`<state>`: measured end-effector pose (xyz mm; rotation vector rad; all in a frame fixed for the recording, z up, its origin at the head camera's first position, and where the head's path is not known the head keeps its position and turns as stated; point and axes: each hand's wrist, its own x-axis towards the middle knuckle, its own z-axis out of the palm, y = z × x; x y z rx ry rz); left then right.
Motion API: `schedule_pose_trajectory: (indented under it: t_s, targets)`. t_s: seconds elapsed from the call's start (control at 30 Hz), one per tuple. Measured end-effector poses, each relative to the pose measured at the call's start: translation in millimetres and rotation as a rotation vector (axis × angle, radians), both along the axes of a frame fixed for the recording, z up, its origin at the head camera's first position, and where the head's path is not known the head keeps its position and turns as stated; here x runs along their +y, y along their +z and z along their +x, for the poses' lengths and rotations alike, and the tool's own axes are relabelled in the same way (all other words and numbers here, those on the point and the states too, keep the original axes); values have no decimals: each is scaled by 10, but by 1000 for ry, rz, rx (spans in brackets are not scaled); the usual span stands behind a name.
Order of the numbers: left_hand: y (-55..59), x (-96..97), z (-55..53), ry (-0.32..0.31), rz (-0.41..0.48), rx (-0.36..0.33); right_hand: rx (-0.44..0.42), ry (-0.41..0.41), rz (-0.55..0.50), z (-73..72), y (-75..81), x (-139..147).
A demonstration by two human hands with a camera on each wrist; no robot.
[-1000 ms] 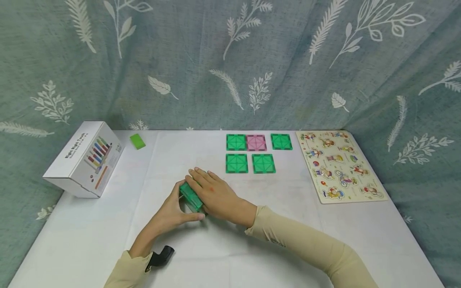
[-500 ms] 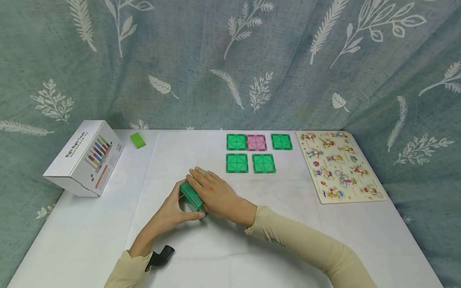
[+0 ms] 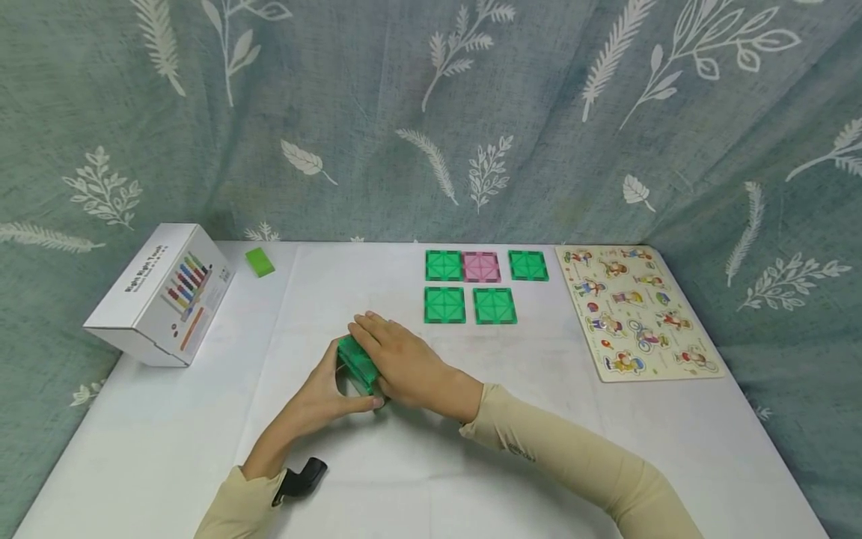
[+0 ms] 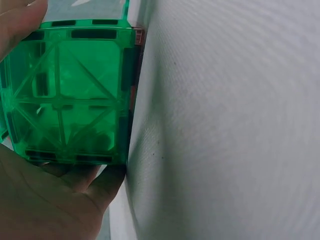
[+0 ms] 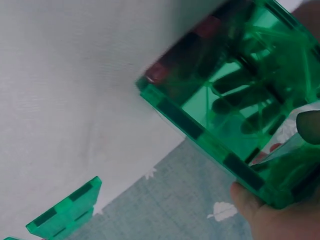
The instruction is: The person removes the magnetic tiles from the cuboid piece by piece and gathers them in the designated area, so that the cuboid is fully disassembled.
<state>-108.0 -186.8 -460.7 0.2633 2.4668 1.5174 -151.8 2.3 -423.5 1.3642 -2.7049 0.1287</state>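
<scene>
In the head view, a small box-like build of translucent green magnetic tiles [image 3: 357, 363] stands between the two hands on the white table. My left hand [image 3: 319, 397] grips it from the left, its thumb at the near side and its fingers at the far side. My right hand [image 3: 411, 367] lies against its right side with the fingers nearly straight, hiding that part. The left wrist view shows one square green tile [image 4: 70, 95] of the build upright, with a reddish edge [image 4: 137, 37] along its base. Through the green wall [image 5: 180, 117] in the right wrist view, dark finger shapes show.
Several flat green tiles [image 3: 444, 305] and a pink tile [image 3: 481, 266] lie behind the hands. A picture puzzle board [image 3: 636, 314] lies at the right. On the left are a white box [image 3: 158, 296] and a small light-green piece [image 3: 260, 262]. A patterned curtain [image 3: 377, 112] hangs behind.
Both hands stay around the green build, almost still. The head view has shifted slightly.
</scene>
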Motion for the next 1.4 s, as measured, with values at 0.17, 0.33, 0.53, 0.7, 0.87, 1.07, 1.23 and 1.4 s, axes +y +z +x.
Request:
schedule_pose_trajectory:
  t_s: [0.17,0.33,0.53,0.7,0.87,1.07,1.23,1.4]
  targets:
    - [2,-10,-1,-9,9,-1,-69,5,-38,-10,54,5]
    - [1,-10,3,-3,8,-17,-240,-3,-141,-21,105,37]
    - [-4,-8,-7,-8,12,-2,-405,-8,-258,-65,150,71]
    - [-3,-10,-5,-10,6,-1,-503,-17,-335,-101,180,90]
    - [-3,-12,3,-14,2,-20,-609,-40,-394,-130,201,121]
    - [-3,-13,-1,-10,2,-21,-740,-97,-499,-179,229,153]
    - [-10,-9,-3,-11,9,-25,-809,-160,-543,-196,240,208]
    - [-13,-4,-11,-12,15,-28,-821,-191,-581,-203,259,268]
